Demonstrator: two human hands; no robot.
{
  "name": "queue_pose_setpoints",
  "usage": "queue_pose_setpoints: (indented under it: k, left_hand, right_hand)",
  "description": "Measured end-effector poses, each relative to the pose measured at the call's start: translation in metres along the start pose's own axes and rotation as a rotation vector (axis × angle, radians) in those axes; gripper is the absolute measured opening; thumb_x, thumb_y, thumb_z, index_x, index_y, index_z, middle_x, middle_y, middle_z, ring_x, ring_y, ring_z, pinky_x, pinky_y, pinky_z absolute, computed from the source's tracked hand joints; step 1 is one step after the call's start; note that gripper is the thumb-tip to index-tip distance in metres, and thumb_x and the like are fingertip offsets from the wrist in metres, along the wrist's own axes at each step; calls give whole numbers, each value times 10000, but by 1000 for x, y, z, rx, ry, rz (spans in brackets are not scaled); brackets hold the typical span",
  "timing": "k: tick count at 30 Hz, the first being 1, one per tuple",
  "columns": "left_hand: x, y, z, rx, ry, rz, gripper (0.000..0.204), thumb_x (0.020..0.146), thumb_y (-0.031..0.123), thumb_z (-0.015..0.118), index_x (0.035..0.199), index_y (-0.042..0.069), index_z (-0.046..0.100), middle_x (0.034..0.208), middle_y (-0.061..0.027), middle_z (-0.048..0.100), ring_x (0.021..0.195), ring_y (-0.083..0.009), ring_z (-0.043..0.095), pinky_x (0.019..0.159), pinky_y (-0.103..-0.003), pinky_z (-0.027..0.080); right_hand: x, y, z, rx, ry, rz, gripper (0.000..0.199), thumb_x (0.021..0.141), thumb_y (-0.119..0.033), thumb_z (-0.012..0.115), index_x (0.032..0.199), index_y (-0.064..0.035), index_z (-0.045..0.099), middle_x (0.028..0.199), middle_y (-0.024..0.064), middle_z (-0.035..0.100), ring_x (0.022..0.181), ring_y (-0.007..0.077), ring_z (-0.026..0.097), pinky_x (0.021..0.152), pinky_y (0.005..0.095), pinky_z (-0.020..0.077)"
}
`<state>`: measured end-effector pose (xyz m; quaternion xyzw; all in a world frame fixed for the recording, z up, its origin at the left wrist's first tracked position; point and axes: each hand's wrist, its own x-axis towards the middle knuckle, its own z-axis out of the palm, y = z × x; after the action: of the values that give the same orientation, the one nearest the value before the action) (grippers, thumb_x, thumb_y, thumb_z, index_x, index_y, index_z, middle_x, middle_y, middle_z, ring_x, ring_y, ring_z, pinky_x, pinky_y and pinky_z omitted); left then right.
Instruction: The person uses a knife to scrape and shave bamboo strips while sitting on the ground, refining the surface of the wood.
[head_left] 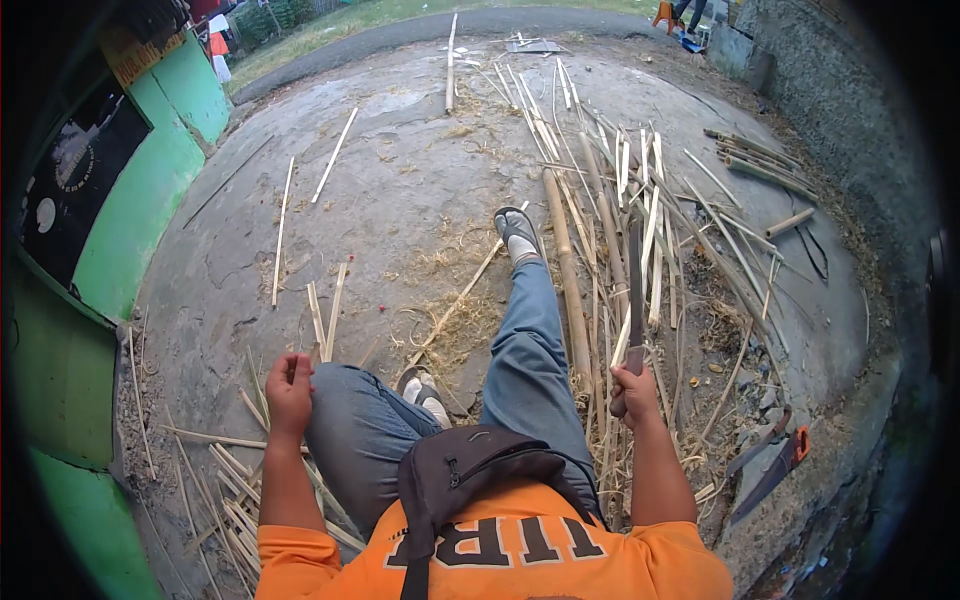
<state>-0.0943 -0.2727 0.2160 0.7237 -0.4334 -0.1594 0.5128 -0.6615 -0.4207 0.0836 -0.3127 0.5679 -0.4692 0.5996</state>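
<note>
My right hand (pixel 632 395) grips a machete (pixel 636 290) by its handle, with the long dark blade pointing away from me. A pale bamboo strip (pixel 621 340) runs close beside the blade's base; whether my fingers touch it I cannot tell. My left hand (pixel 290 392) is beside my left knee with its fingers curled in, and nothing shows in them. Under my outstretched right foot, a long thin bamboo strip (pixel 462 295) lies slantwise on the ground. Bamboo poles (pixel 566 270) and many split strips (pixel 655 230) lie lengthwise to the right of that leg.
A saw (pixel 775 470) with an orange handle lies at the lower right. More bamboo pieces (pixel 765 165) rest by the grey wall (pixel 830 100). Cut strips (pixel 235 500) lie at my left, near the green wall (pixel 150 200). Shavings (pixel 470 330) litter the concrete.
</note>
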Motion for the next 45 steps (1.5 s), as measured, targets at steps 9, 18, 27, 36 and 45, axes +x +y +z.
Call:
queue_pose_setpoints:
  k: [9,18,27,36,45]
  left_hand:
    - [-11,158,168,89,-1124,54,535,1094,504,529,1230,5,662,991,-78,710,834,-138,649,748,-312,551]
    - [-40,152,229,-32,-1322,-284,617,1067,613,497,1260,49,660,1035,-45,679,733,-105,633,635,-271,493]
    - [-45,164,230,34,-1396,-274,524,1023,539,626,1259,72,665,1043,-23,691,733,-90,627,605,-257,481]
    - [-49,155,265,156,-1429,-215,445,1030,500,620,1215,101,692,984,-8,677,735,-100,644,605,-276,507]
    - [-41,134,279,157,-1436,-208,434,1017,415,630,1229,41,693,1037,-75,734,858,-170,721,654,-332,577]
  right_hand:
    - [-89,-66,86,233,-278,50,194,919,-89,777,975,-68,592,740,7,574,591,112,551,583,287,486]
    - [-125,-68,133,234,-343,62,178,943,-128,776,944,-83,603,789,25,621,606,113,556,583,273,467]
    - [-119,-46,115,175,-238,22,189,942,-115,759,1063,-67,622,842,26,640,644,111,567,591,276,482]
    - [-130,-59,107,3,-248,-12,219,866,-68,744,1057,-49,639,861,24,658,631,109,570,575,276,453]
    - [-125,-53,95,47,-268,87,170,852,-39,689,977,-61,576,994,91,689,638,120,584,596,298,482]
